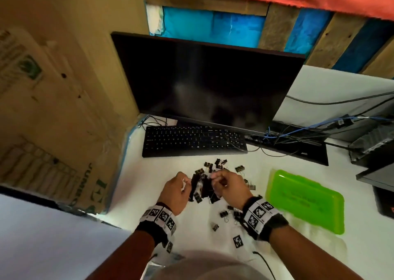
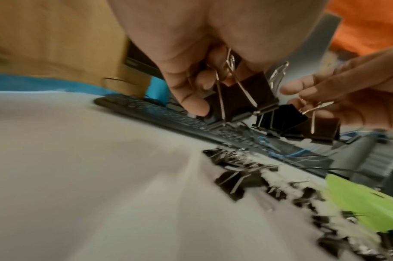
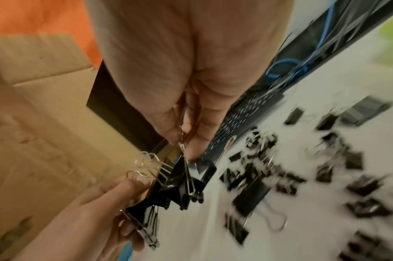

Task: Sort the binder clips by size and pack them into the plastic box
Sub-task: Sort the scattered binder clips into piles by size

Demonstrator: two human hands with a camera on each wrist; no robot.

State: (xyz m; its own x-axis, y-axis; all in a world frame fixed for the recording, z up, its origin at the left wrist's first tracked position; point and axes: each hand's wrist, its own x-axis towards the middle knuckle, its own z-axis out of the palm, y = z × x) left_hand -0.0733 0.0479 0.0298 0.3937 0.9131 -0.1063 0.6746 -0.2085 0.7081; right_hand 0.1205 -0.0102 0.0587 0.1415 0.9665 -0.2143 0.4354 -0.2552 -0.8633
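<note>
1. Between both hands, large binder clips (image 2: 242, 98) hang by their wire handles: left hand (image 1: 175, 191) and right hand (image 1: 229, 187) each pinch some.
2. Probably tangled; separate gently.
3. Right of the right hand, the plastic box (image 1: 307, 200) lies shut.

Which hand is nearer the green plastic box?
Right. The right hand is beside the green plastic box, just to its left; the left hand is farther left.
</note>
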